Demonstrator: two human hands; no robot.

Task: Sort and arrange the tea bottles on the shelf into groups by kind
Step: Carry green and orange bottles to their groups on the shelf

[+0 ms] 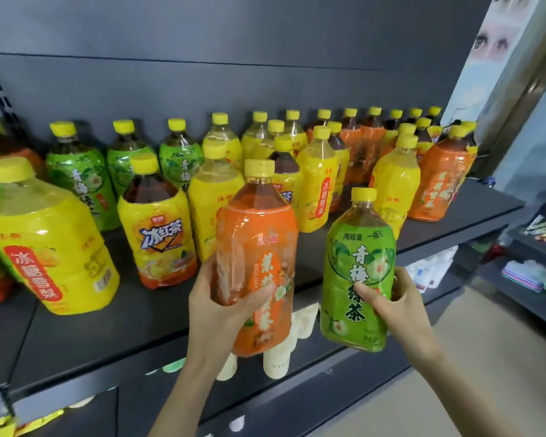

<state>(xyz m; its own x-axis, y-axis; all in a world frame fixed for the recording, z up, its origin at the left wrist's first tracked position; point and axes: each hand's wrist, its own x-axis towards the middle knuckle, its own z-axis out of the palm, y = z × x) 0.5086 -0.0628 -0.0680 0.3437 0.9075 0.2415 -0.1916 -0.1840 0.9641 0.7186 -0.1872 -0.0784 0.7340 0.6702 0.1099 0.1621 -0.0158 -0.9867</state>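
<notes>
My left hand [221,305] grips an orange-labelled tea bottle [259,247] around its lower body, held upright in front of the dark shelf [108,335]. My right hand [394,298] grips a green-labelled tea bottle [358,266], tilted slightly, just right of the orange one. Both are lifted off the shelf's front edge. On the shelf stand mixed bottles with yellow caps: green ones [79,181] at the back left, yellow ones [316,181] in the middle, orange ones [438,181] at the right. A yellow iced black tea bottle [158,228] stands near the front.
A large yellow bottle [48,244] leans at the front left. White cups [278,361] hang on the shelf below. Another dark shelf unit [533,279] with small packets stands at the right, beyond a beige floor [486,357].
</notes>
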